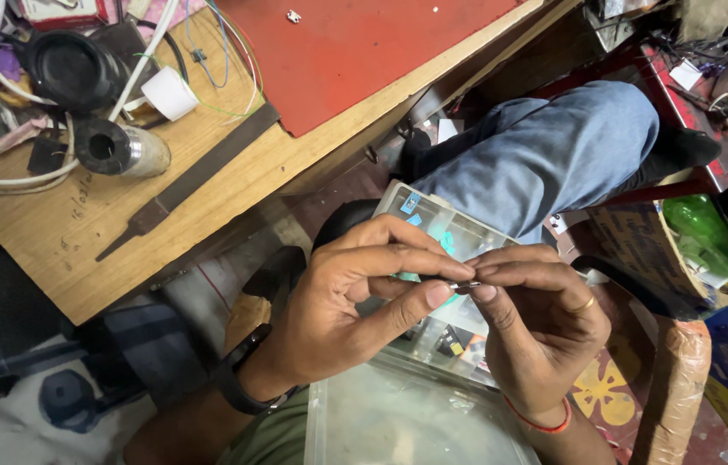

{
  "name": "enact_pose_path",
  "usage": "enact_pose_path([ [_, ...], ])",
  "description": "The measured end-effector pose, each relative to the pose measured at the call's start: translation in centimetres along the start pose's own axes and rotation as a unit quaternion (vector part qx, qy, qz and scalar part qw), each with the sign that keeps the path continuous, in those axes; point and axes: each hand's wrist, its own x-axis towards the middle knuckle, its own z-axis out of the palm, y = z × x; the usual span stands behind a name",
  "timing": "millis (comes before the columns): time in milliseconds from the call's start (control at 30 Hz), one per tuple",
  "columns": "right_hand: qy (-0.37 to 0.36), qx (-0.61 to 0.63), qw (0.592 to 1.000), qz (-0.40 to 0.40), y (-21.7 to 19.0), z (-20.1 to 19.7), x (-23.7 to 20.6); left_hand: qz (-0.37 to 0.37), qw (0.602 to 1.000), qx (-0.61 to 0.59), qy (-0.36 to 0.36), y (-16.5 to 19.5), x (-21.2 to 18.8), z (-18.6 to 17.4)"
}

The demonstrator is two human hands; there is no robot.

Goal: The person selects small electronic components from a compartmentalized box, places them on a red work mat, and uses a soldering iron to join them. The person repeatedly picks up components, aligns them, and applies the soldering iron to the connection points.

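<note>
My left hand (pixel 355 297) and my right hand (pixel 536 323) meet over my lap, fingertips pinched together on a tiny metal part (pixel 465 285). The part is so small that its shape cannot be made out. Below the hands lies a clear plastic compartment box (pixel 433 226) with small components in its cells, its open lid (pixel 398 422) toward me. A black band circles my left wrist and a red thread my right; a ring shows on one right finger.
A wooden workbench (pixel 105 224) stands at the left with a red mat (pixel 355 52), a long flat file (pixel 187 181), a metal cylinder (pixel 123 148), a tape roll (pixel 170 92) and cables. My jeans-clad knee (pixel 545 146), cardboard boxes (pixel 639 250) and a green bottle (pixel 708 232) crowd the right.
</note>
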Motion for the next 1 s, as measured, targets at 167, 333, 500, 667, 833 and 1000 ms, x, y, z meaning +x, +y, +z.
enact_pose_path([
  [167, 0.001, -0.001, 1.0, 0.003, -0.11, 0.17, -0.08, -0.011, 1.0, -0.006, 0.001, 0.22, -0.05, -0.02],
  [333, -0.001, 0.012, 1.0, 0.012, -0.29, 0.43, -0.15, -0.027, 0.999, -0.017, 0.005, 0.33, -0.25, -0.16],
  [500, -0.011, -0.005, 1.0, 0.0, -0.25, 0.59, -0.25, -0.019, 1.0, -0.021, 0.012, 0.22, -0.43, -0.21],
  [667, -0.008, 0.005, 1.0, 0.003, -0.11, 0.55, -0.47, -0.018, 1.0, -0.015, 0.016, 0.1, -0.62, -0.3],
  [833, -0.005, 0.015, 1.0, 0.004, 0.07, 0.58, -0.69, -0.023, 0.999, -0.022, 0.019, -0.04, -0.78, -0.32],
  [1000, -0.019, -0.015, 1.0, -0.005, -0.09, 0.52, -0.72, -0.017, 1.0, -0.017, 0.018, -0.13, -0.87, -0.29],
])
